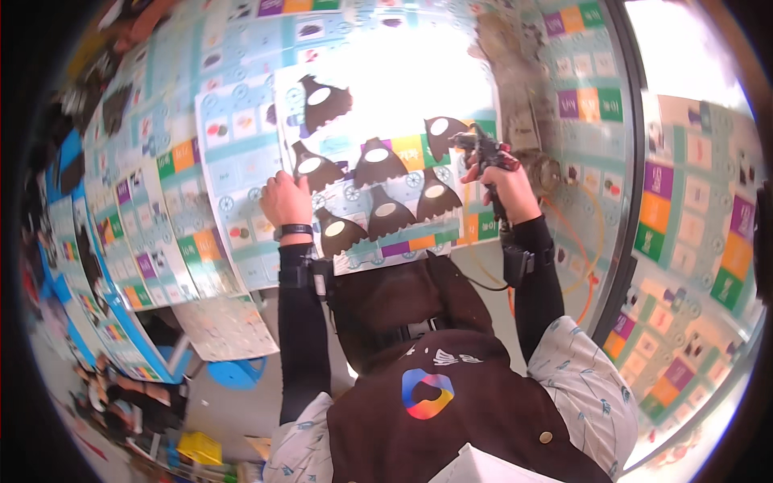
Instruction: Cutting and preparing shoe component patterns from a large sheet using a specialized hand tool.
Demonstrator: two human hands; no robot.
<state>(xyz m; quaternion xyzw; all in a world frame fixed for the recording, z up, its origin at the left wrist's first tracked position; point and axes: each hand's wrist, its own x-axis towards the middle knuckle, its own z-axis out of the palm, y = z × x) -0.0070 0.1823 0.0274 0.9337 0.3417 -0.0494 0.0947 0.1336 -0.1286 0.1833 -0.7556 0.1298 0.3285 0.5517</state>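
Several dark bell-shaped pieces with wavy lower edges and pale ovals lie on the printed sheet in front of me. My left hand (287, 200) rests palm down on the sheet at their left, fingers stretched forward, beside one dark piece (318, 168). My right hand (509, 187) is closed around a black pistol-shaped tool (489, 153) with red parts. The tool's front end points left, close to the upper right dark piece (441, 138). Its exact kind is unclear. Black bands and small boxes are strapped to both wrists.
Sheets printed with coloured blocks cover the worktable (229, 137). Strong glare whitens its far middle. Yellow and orange hoses (592, 266) hang at the right beside a dark metal post (624, 241). A blue stool (236, 372) and a yellow bin (200, 447) stand lower left.
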